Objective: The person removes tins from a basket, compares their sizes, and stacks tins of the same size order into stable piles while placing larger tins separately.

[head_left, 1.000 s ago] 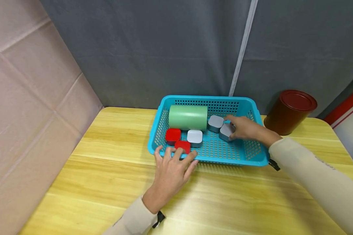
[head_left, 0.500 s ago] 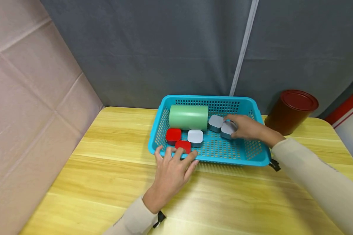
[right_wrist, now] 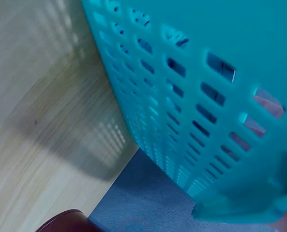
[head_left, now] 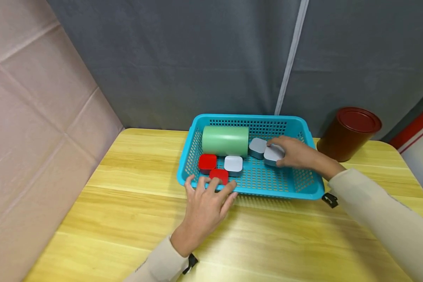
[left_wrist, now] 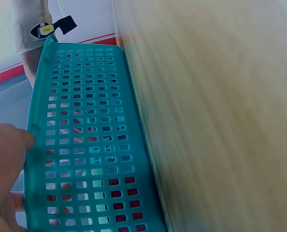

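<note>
A blue perforated plastic basket (head_left: 268,192) stands on the table. My left hand (head_left: 205,207) has its fingers bent over the near rim, with the thumb on the outer side; the left wrist view shows this hand (left_wrist: 5,169) at the rim edge. Inside the basket, my right hand (head_left: 296,152) pinches a rounded square block (head_left: 273,154) with a pale top and grey sides. A similar block (head_left: 258,146) sits right beside it. Another pale-topped block (head_left: 234,163), two red-topped blocks (head_left: 207,162) and a green cylinder (head_left: 225,141) lie toward the left.
A dark red lidded can (head_left: 349,135) stands at the right of the basket on the wooden table (head_left: 134,172). A grey curtain (head_left: 183,58) hangs behind, and a pale pink cloth (head_left: 38,117) covers the left side.
My right hand has shifted slightly back, its fingers closing around the block, which has moved a little away from me. The left hand and the basket have stayed in place.
</note>
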`<state>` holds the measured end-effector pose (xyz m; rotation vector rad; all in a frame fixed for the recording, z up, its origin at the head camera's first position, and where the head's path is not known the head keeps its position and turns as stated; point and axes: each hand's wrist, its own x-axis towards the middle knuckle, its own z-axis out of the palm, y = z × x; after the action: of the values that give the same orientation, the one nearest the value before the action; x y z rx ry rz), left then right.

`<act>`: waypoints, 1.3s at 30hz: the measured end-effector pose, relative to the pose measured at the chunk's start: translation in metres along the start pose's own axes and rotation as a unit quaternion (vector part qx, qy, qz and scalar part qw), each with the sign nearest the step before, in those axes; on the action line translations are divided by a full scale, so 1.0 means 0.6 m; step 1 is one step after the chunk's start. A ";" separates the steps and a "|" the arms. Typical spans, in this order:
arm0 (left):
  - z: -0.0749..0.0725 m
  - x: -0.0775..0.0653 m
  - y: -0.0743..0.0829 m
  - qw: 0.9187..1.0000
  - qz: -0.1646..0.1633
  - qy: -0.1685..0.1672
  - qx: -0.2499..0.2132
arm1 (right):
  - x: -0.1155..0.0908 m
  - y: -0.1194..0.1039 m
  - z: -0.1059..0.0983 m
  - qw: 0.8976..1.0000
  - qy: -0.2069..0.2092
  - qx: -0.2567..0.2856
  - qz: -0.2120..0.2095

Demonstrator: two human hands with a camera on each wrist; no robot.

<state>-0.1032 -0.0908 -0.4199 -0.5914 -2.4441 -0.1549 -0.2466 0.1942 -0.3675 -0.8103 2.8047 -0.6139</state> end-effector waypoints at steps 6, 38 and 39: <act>0.000 0.000 -0.001 1.000 0.001 0.002 -0.001 | -0.015 -0.009 -0.012 1.000 0.010 0.024 0.004; -0.002 0.001 0.000 1.000 0.000 -0.002 0.002 | -0.135 0.038 -0.081 0.982 0.102 0.136 0.081; -0.002 0.001 -0.001 1.000 -0.001 -0.003 0.002 | -0.139 0.043 -0.082 0.981 0.105 0.142 0.082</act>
<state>-0.1030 -0.0912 -0.4184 -0.5892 -2.4501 -0.1485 -0.2012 0.2758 -0.3312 -0.4811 2.8304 -1.0938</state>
